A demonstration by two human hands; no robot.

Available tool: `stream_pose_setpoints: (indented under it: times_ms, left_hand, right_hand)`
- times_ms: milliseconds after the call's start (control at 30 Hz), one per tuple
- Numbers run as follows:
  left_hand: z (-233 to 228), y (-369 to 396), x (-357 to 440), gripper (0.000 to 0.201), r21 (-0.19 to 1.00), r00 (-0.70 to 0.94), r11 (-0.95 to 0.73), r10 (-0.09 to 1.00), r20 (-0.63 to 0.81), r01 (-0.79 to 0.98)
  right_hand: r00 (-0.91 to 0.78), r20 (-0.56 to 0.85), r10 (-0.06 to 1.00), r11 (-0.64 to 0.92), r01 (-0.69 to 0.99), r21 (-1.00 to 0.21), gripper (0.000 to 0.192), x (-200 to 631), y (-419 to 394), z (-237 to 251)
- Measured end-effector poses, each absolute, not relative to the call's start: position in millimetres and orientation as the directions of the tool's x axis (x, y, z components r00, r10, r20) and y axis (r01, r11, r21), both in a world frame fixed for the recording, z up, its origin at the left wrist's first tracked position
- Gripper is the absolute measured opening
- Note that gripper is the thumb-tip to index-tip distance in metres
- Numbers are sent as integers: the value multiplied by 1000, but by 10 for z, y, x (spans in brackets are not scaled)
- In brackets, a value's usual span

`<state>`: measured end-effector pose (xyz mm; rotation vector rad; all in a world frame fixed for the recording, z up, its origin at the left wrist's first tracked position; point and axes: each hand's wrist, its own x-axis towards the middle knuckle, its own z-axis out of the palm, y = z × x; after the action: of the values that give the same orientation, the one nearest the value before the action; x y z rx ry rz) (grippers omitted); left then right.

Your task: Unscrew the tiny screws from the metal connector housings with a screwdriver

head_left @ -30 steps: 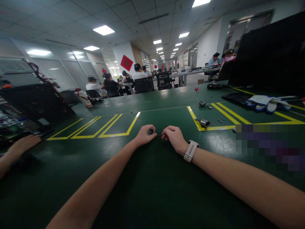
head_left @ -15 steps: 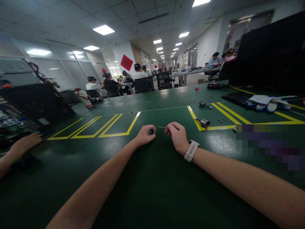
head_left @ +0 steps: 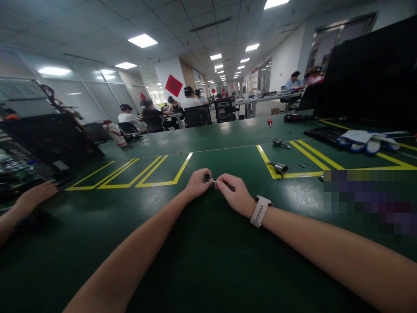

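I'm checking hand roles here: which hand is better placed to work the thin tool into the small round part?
Right, probably. The right hand grips the thin tool, its tip at the round part. The left hand is closed around that part, steadying it on the table.

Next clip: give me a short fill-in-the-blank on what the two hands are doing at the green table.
1. The left hand holds a small round ____ part.
2. The thin tool is held in the ____ hand.
3. The wrist with the watch is the ____ one.
4. The lines taped on the table are ____.

Missing words: metal; right; right; yellow
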<state>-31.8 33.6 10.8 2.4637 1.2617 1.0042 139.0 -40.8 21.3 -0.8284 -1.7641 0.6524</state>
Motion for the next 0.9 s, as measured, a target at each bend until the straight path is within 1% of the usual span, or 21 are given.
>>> stream_pose_setpoints:
  times_ms: [167, 267, 333, 500, 667, 767, 900]
  left_hand:
    - [114, 327, -310, 4, 457, 401, -620, 774, 491, 638]
    - [113, 331, -315, 5, 462, 402, -619, 776, 486, 635]
    - [112, 334, -320, 7, 467, 406, -618, 778, 480, 632]
    - [108, 339, -327, 11, 496, 415, -624, 777, 472, 604]
    - [96, 333, -333, 15, 546, 399, -609, 792, 462, 576]
    - [100, 323, -335, 13, 544, 402, -608, 792, 459, 578]
    - [120, 312, -330, 14, 520, 410, -612, 789, 458, 596]
  right_hand:
    - [-247, 592, 767, 641, 312, -701, 17, 1359, -382, 188]
    - [-254, 573, 779, 627, 311, -714, 16, 1356, -374, 190]
    - [-267, 543, 796, 604, 286, -744, 16, 1360, -368, 193]
    - [-264, 468, 843, 514, 142, -846, 15, 1382, -331, 188]
    - [-279, 304, 911, 294, -79, -953, 18, 1403, -280, 179]
    - [-281, 235, 930, 187, -189, -964, 17, 1409, -259, 168]
    - [-314, 223, 923, 160, -214, -964, 17, 1414, -249, 151]
